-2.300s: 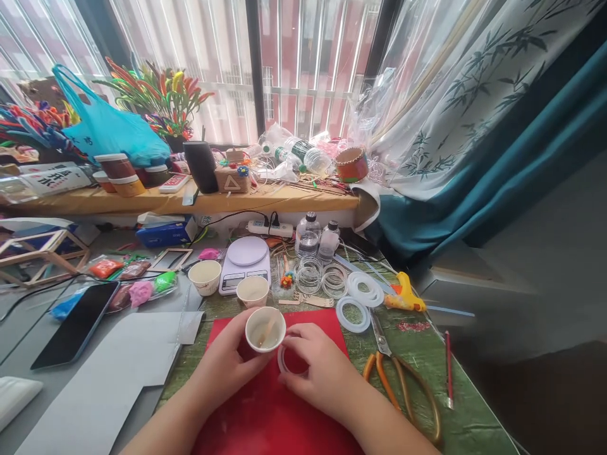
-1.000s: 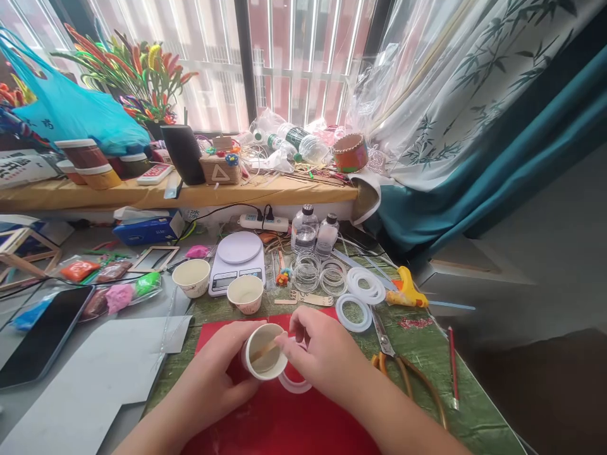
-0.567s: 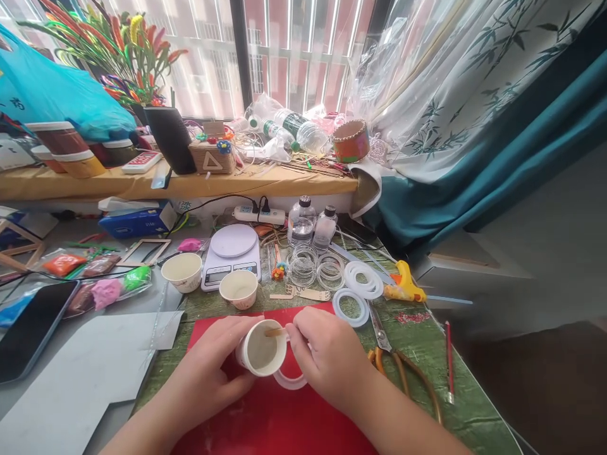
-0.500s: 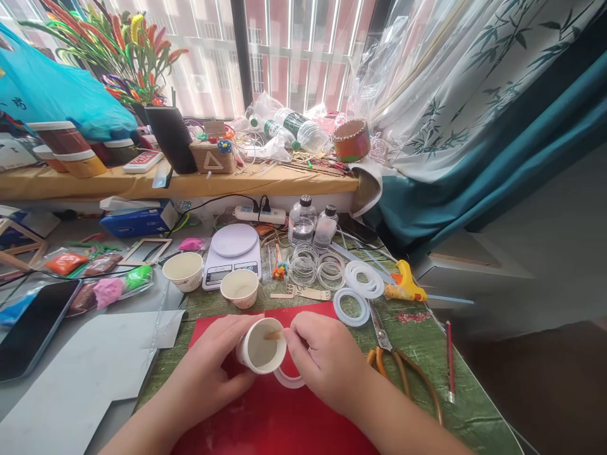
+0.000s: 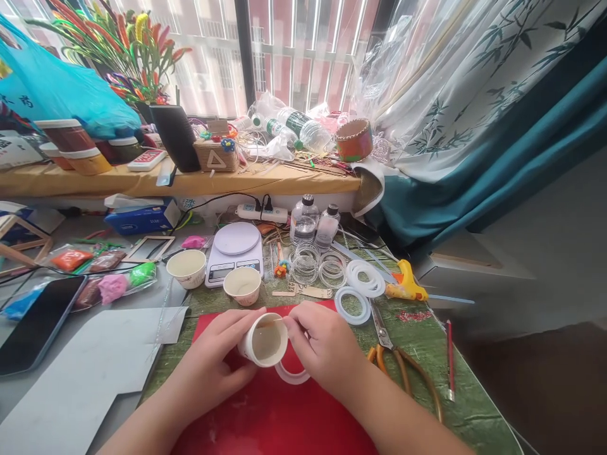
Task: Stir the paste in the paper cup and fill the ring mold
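My left hand (image 5: 222,357) is wrapped round a white paper cup (image 5: 266,361), which tilts toward me and shows clear liquid in its bottom. Between the fingertips of my right hand (image 5: 325,347) is a thin wooden stick (image 5: 272,323), its end reaching inside the cup near the far rim. Partly hidden below the cup and my right hand, a white ring mold (image 5: 290,377) lies on the red sheet (image 5: 270,417).
Beyond the sheet stand two paper cups (image 5: 242,292), a kitchen scale (image 5: 234,253) and two clear bottles (image 5: 304,221). Clear rings (image 5: 304,265), more ring molds (image 5: 352,308), scissors (image 5: 383,335) and a yellow glue gun (image 5: 406,283) lie rightward. A phone (image 5: 40,322) rests left.
The cup has tipped slightly more toward me, and the stick has shifted up toward its far rim. Both hands keep their hold. The whole view has shifted a little.
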The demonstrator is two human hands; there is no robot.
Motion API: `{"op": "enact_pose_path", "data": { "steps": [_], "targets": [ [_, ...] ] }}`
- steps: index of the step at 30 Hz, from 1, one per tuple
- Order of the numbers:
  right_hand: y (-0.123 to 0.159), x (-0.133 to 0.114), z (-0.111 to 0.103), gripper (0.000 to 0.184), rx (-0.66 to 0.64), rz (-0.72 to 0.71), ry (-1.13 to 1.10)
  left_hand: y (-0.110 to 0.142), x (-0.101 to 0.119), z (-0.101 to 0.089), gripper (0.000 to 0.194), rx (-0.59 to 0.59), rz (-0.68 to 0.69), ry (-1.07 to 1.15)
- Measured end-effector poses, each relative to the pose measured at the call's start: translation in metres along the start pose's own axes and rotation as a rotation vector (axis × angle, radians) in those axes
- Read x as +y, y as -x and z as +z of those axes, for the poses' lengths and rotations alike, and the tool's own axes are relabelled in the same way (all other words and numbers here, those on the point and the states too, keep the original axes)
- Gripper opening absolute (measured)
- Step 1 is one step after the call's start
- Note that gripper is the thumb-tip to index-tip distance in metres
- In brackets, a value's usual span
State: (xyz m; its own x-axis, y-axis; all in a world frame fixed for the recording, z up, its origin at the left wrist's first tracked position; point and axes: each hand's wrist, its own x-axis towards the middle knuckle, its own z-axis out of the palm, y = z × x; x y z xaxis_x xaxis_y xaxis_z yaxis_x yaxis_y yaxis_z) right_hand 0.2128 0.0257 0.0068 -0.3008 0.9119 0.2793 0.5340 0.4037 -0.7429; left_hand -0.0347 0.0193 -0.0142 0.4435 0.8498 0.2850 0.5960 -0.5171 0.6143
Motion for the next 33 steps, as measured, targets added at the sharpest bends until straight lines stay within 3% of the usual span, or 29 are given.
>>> {"op": "enact_pose_path", "data": {
  "steps": [4,21,33],
  "targets": [
    [-0.0009,-0.0017,0.0002,0.036,-0.069,0.048,-0.049,0.0005,-0.0013,0.0009,0.076,-0.009,-0.008,-0.01],
    [0.0027,0.0024,-0.0006,0.033,-0.115,0.102,-0.095,-0.0055,0.0051,-0.002,0.061,-0.063,-0.071,0.076],
    [0.003,0.005,0.0,0.03,-0.04,0.098,-0.169,-0.0055,0.0021,-0.0002,0.064,-0.068,-0.051,0.057]
  ]
}}
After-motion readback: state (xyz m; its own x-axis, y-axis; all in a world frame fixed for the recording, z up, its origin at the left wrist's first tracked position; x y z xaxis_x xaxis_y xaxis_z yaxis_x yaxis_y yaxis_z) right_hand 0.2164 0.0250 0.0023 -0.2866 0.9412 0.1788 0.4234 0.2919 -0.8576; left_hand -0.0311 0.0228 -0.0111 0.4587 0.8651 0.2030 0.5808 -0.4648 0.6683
